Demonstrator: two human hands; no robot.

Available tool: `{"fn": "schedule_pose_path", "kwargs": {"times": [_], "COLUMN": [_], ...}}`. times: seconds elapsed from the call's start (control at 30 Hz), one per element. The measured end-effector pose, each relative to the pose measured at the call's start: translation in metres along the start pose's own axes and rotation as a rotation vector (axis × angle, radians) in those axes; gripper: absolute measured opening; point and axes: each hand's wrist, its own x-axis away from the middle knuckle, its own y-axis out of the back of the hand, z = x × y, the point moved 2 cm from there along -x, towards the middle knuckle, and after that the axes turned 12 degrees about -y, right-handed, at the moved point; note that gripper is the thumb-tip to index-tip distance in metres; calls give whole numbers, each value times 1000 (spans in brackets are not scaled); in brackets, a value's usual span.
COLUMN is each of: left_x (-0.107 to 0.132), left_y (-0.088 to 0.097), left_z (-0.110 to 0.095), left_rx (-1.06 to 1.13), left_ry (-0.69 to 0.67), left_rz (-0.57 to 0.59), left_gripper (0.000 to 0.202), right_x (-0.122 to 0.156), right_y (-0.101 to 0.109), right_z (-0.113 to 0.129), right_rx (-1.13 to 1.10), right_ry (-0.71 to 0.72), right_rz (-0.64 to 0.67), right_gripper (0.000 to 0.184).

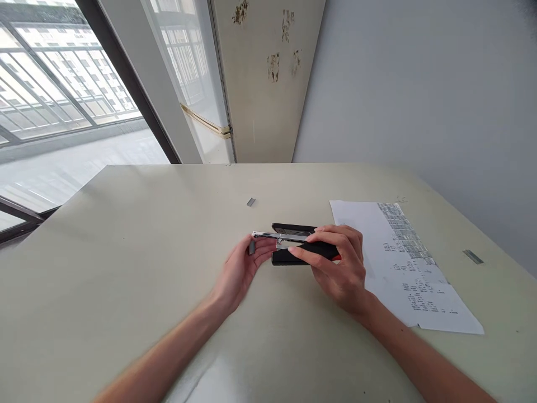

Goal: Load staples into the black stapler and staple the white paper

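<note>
The right hand [342, 268] is closed around the black stapler [286, 258], with the fingers over its top and the thumb at the near side. The stapler lies open on the table, near the middle, and its shiny metal rail [272, 235] sticks out to the left. The left hand [241, 271] pinches a small grey strip of staples [252, 247] between its fingertips, right at the end of the rail. I cannot tell if any staples are inside the rail. Just to the right of the stapler lies a white sheet of paper [436, 302] with small dark print and rows of grey marks along its far side. One loose grey strip [250, 202] lies on the table behind the stapler, and another grey strip [472, 256] lies past the paper, near the right edge. The table [126, 252] is big, smooth and pale cream. Behind it on the left is a big window [54, 84] with bars outside. In the middle stands a tall pale cupboard [260, 84] with rusty spots. A plain grey wall [419, 84] is on the right
</note>
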Motion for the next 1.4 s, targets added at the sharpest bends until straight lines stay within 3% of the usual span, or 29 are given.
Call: {"fn": "schedule_pose_path", "kwargs": {"times": [0.1,0.2,0.33,0.47,0.6,0.8,1.07,1.2,1.33,1.4], "left_x": [2,3,8,12,10,11,11,9,5,2], "left_y": [0,4,8,6,7,9,8,6,7,9], "left_z": [0,-1,-6,-5,-2,8,5,2,0,-1], "left_rx": [-47,-94,-560,-878,-934,-916,-938,-918,-783,-609], "left_ry": [-52,-80,-235,-339,-390,-430,-431,-386,-275,-203], "left_rz": [41,2,-49,75,178,424,539,487,302,205], "left_gripper": [23,21,34,49,54,57,60,59,47,34], "right_x": [-1,-2,-1,-1,0,7,7,5,2,1], "right_y": [1,1,-1,-4,-5,-9,-13,-14,-18,-23], "right_z": [-1,-4,-11,-17,-20,-20,-24,-26,-36,-44], "right_rx": [2,-22,-62,-84,-99,-188,-237,-275,-301,-297], "right_ry": [-1,-60,-155,-221,-288,-382,-516,-545,-664,-713], "right_rz": [12,25,59,97,111,204,246,259,282,294], "right_gripper": [49,53,54,50,47,41,21,19,25,29]}}
